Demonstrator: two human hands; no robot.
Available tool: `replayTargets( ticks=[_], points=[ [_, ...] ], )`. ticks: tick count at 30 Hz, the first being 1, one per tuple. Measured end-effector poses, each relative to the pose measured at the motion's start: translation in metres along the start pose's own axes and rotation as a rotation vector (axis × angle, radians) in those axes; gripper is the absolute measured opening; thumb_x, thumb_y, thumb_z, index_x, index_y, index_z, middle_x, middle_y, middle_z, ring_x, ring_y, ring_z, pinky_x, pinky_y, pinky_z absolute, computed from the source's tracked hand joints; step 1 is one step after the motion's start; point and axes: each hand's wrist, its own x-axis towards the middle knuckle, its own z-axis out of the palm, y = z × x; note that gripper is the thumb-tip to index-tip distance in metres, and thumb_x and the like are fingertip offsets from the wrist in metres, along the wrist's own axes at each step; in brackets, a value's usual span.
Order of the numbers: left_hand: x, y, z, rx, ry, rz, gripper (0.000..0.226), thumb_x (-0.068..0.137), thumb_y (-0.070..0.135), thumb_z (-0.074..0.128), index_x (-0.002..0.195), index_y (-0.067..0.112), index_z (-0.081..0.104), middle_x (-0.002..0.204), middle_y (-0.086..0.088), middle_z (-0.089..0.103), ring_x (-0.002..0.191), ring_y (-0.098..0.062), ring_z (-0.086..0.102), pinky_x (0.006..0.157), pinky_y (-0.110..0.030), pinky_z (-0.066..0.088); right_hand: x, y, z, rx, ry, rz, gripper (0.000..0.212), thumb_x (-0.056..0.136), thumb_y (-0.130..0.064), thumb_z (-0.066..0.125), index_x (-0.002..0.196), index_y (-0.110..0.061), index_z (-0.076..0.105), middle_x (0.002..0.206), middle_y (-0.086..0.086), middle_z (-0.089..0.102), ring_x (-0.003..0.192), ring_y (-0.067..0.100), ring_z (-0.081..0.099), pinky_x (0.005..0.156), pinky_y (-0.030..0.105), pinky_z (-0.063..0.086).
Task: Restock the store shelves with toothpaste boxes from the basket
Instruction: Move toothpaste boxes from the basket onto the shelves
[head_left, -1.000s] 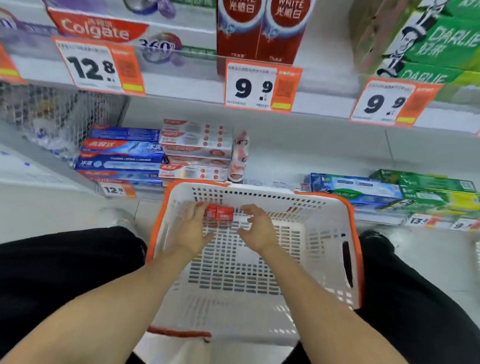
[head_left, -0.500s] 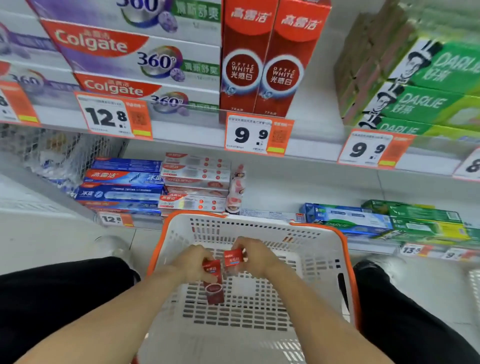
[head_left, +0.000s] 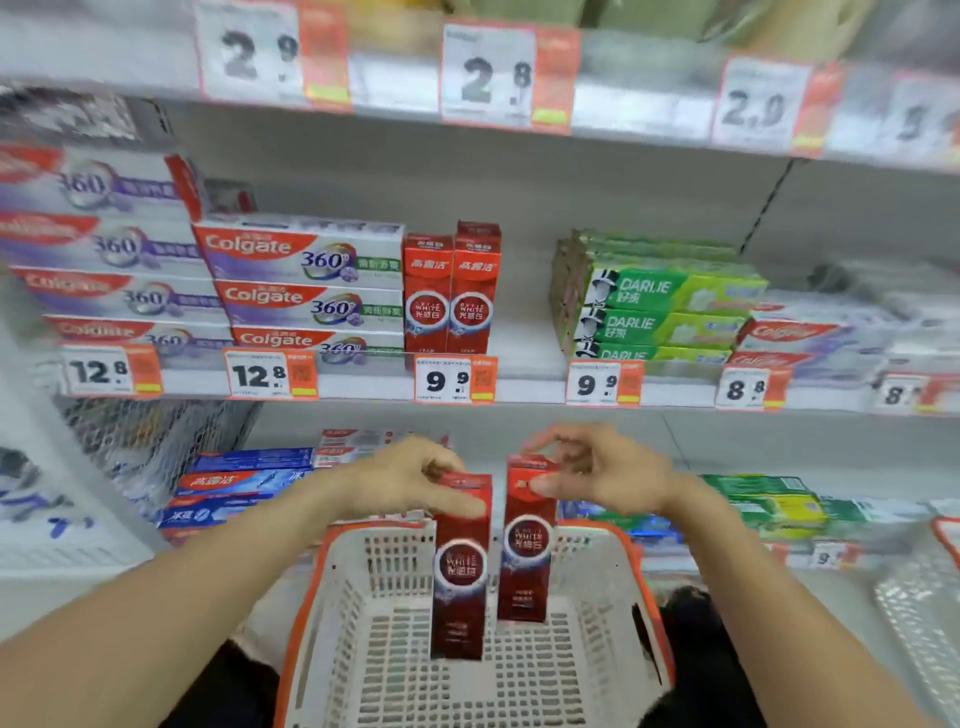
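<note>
My left hand (head_left: 410, 478) pinches the top of a dark red toothpaste box (head_left: 460, 571) that hangs upright above the basket. My right hand (head_left: 602, 473) pinches the top of a second red toothpaste box (head_left: 524, 551), also upright, just right of the first. Both boxes hang over the white basket with an orange rim (head_left: 639, 561), whose floor shows no other boxes. On the middle shelf two matching red boxes (head_left: 451, 296) stand upright above a 9.9 price tag (head_left: 454, 379).
Colgate 360 boxes (head_left: 306, 291) lie stacked left of the red pair; green Darlie boxes (head_left: 660, 306) are stacked to the right, with bare shelf between. The lower shelf holds blue boxes (head_left: 239, 488) at left and green ones (head_left: 769, 504) at right. A wire mesh bin (head_left: 150, 441) sits far left.
Both hands rose out of the basket, each lifting a red box from the basket floor to upright in the air. My view tilted up toward the middle shelf.
</note>
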Motion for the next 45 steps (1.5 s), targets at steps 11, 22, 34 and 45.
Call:
replayTargets(
  ticks=[11,22,34,45],
  points=[
    [0.016,0.046,-0.006,-0.665,0.579,0.185,0.036,0.066,0.033,0.078,0.088,0.004,0.078,0.089,-0.016,0.077,0.076,-0.027,0.074,0.067,-0.030,0.059,-0.004,-0.125,-0.091,-0.135,0.659,-0.438,0.039,0.085,-0.047,0.064,0.123,-0.040,0.064,0.115,-0.014,0.071,0.105,0.008,0.067,0.091,0.034,0.057],
    [0.029,0.049,0.006,-0.682,0.573,0.168,0.044,0.062,0.037,0.082,0.094,0.007,0.078,0.091,-0.010,0.078,0.088,-0.031,0.076,0.082,-0.041,0.061,0.075,-0.108,-0.094,-0.367,0.597,-0.336,0.043,0.095,-0.029,0.066,0.136,-0.019,0.058,0.121,-0.009,0.064,0.105,0.000,0.062,0.093,0.019,0.053],
    [0.030,0.044,-0.006,-0.639,0.557,0.156,0.046,0.064,0.040,0.085,0.099,0.012,0.078,0.099,-0.007,0.078,0.092,-0.029,0.075,0.089,-0.051,0.059,0.095,-0.095,-0.091,-0.336,0.498,-0.309,0.046,0.095,-0.037,0.062,0.139,-0.024,0.057,0.125,-0.005,0.066,0.105,0.007,0.068,0.088,0.032,0.060],
    [0.028,0.050,0.007,-0.591,0.611,0.220,0.045,0.061,0.043,0.093,0.097,0.020,0.079,0.100,-0.005,0.078,0.098,-0.031,0.072,0.092,-0.051,0.057,0.064,-0.095,-0.085,-0.583,0.709,-0.469,0.052,0.097,-0.040,0.058,0.144,-0.025,0.040,0.120,-0.003,0.053,0.096,0.010,0.061,0.079,0.036,0.058]
  ],
)
